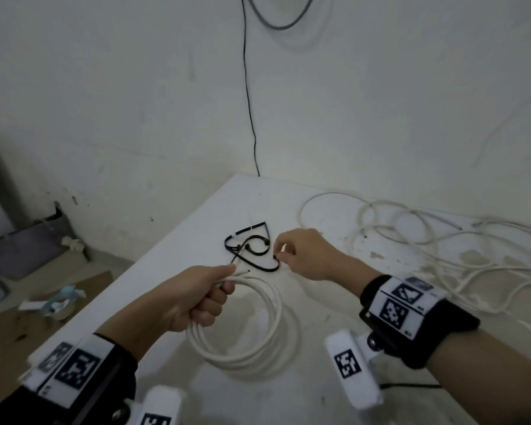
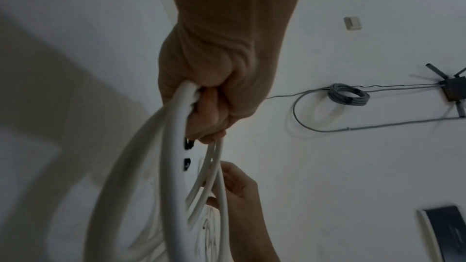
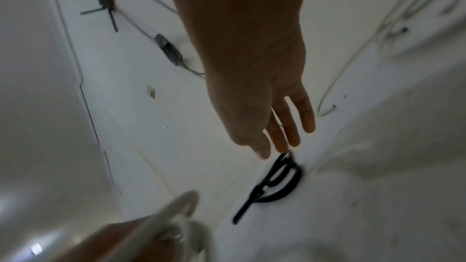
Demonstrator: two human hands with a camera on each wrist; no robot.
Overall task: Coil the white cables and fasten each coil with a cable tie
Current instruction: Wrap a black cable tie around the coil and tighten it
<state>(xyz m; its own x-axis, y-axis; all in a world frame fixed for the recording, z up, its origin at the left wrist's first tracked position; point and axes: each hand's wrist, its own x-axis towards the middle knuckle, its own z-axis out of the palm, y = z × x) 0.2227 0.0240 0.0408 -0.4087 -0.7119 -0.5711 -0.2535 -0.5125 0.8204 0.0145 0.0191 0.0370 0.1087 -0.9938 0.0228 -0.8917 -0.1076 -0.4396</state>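
My left hand point(image 1: 209, 296) grips a coil of white cable point(image 1: 246, 360) in a fist at the coil's upper left, and two cable ends stick out past the thumb. In the left wrist view the left hand point(image 2: 214, 97) is closed round the coil point(image 2: 174, 166), which hangs below it. Just beyond the coil, a small heap of black cable ties point(image 1: 249, 246) lies on the white table point(image 1: 196, 228). My right hand point(image 1: 284, 253) pinches the end of one tie between thumb and forefinger. In the right wrist view the right hand point(image 3: 274, 146) meets the top of the cable ties point(image 3: 277, 178).
Loose white cables point(image 1: 380, 204) sprawl in tangled loops over the table's right side. A thin black wire point(image 1: 249, 102) runs down the wall to the table's back edge. Left of the table, the floor holds cardboard, a tape roll point(image 1: 59, 305) and a grey bin.
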